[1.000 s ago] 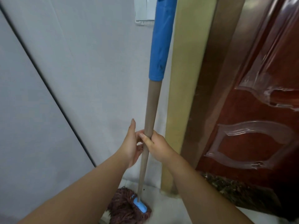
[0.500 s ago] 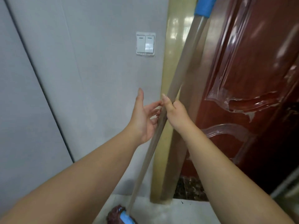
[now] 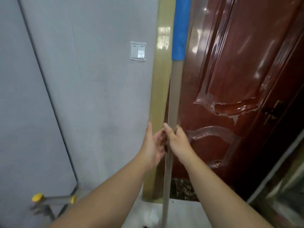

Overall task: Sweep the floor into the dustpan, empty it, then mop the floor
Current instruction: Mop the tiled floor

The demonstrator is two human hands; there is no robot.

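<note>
A long mop handle (image 3: 174, 99) stands nearly upright in front of me, beige below and with a blue sleeve (image 3: 179, 30) at the top. My right hand (image 3: 176, 142) is wrapped around the beige pole at mid height. My left hand (image 3: 153, 145) is just left of the pole, palm turned toward it and fingers spread, close to it; contact is unclear. The mop head is out of view below the frame.
A grey wall with a double light switch (image 3: 138, 51) fills the left. A tan door frame (image 3: 158, 102) and a glossy red-brown door (image 3: 238, 89) stand behind the pole. A metal frame with yellow caps (image 3: 52, 199) sits low left. Pale floor (image 3: 184, 213) below.
The pole has swung from leaning right to nearly upright. The view has shifted so the mop head has left the frame. My left hand has loosened from the pole and stays spread beside it.
</note>
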